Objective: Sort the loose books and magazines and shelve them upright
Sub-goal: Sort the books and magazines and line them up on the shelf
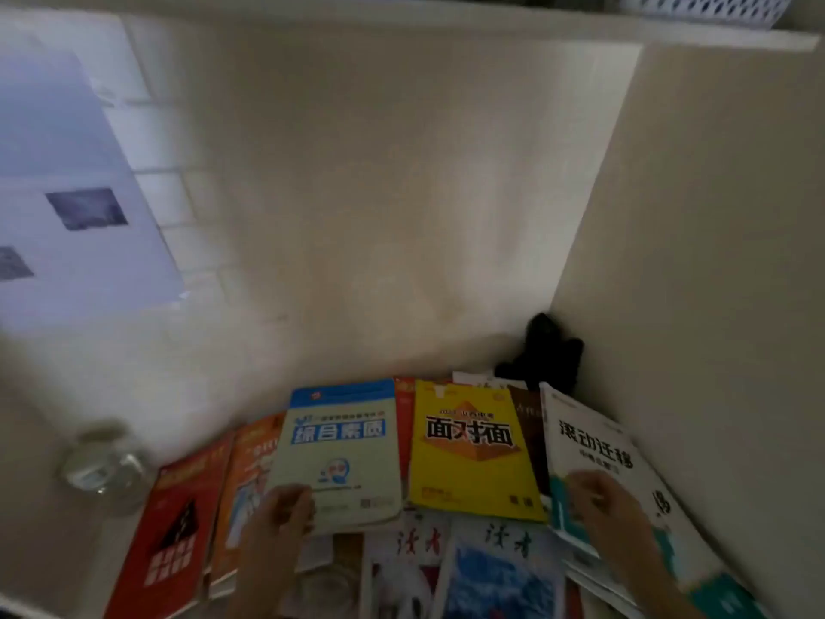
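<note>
Pale-green book [339,457] lies flat among loose books, its near edge pinched by the left hand [285,507], fingers curled. Right hand [598,498] grips the white book's [593,444] near edge, by the yellow book [468,444].

books [339,449] ~7 | mags [504,569] 2 | jar [105,466] 1 | hands [285,507] 2

Pale desk surface [40,507] in a white-walled nook. Flat on it, spread overlapping: red book [172,533] far left, orange book [247,480] beside, blue-topped workbook [348,444], yellow book [468,449], white/teal workbook [598,444] at right, 2 magazines [495,569] nearest. Clear glass jar [105,466] left of books. Dark blurred obj [547,350] in back-right corner.
</note>
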Demonstrator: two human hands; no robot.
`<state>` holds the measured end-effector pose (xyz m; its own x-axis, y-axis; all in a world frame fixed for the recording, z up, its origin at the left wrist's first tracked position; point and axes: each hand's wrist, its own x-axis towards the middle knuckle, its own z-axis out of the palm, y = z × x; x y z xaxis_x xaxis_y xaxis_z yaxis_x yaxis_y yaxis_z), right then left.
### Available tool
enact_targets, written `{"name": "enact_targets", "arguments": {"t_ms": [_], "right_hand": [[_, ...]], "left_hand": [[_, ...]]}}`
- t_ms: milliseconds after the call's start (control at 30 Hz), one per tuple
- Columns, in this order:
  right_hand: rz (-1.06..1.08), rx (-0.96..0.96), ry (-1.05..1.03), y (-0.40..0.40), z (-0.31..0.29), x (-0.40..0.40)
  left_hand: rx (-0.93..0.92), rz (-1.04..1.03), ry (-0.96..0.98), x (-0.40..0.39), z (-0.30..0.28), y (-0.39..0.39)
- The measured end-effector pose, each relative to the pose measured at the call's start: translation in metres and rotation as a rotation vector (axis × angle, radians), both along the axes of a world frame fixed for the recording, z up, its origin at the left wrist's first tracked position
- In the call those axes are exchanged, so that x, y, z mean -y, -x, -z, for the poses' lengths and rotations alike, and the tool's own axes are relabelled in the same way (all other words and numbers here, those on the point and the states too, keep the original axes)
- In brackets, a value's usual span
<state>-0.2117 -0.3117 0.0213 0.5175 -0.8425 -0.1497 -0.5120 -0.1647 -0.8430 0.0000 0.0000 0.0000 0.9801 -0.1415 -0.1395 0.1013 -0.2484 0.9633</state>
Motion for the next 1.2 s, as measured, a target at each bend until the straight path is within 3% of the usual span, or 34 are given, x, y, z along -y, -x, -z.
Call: {"name": "enact_targets", "arguments": {"t_ms": [167, 333, 467, 567, 667, 767, 933, 1133, 1200], "right_hand": [[-0.215, -0.083, 0.140, -0.045, 0.035, -0.008], [-0.153, -0.269, 0.283, -0.044, 0.055, 0.008], [-0.082, -0.357, 0.352, -0.027, 0.065, 0.024], [-0.076, -0.463, 0.323, -0.030, 0.066, 0.023], [-0.108, -0.464, 0.359, -0.043, 0.068, 0.015], [-0.167, -0.529, 0.417, -0.050, 0.067, 0.010], [-0.296, -0.611, 0.470, -0.051, 0.069, 0.011], [-0.247, -0.482, 0.411, -0.032, 0.075, 0.010], [-0.278, -0.508, 0.412, -0.025, 0.078, 0.013]], "left_hand": [[0.153, 0.284, -0.293, 0.078, -0.002, -0.007], [0.271, 0.582, -0.451, 0.135, 0.015, -0.026], [0.299, 0.417, -0.705, 0.110, 0.033, -0.065], [0.140, 0.251, -0.848, 0.065, 0.037, -0.095], [-0.020, 0.248, -0.906, 0.039, 0.040, -0.111], [-0.153, 0.248, -0.838, 0.020, 0.060, -0.124], [-0.310, 0.235, -0.653, 0.027, -0.002, -0.099], [0.049, 0.212, -0.363, 0.049, -0.060, -0.068], [0.089, 0.200, -0.246, 0.062, -0.083, -0.062]]}}
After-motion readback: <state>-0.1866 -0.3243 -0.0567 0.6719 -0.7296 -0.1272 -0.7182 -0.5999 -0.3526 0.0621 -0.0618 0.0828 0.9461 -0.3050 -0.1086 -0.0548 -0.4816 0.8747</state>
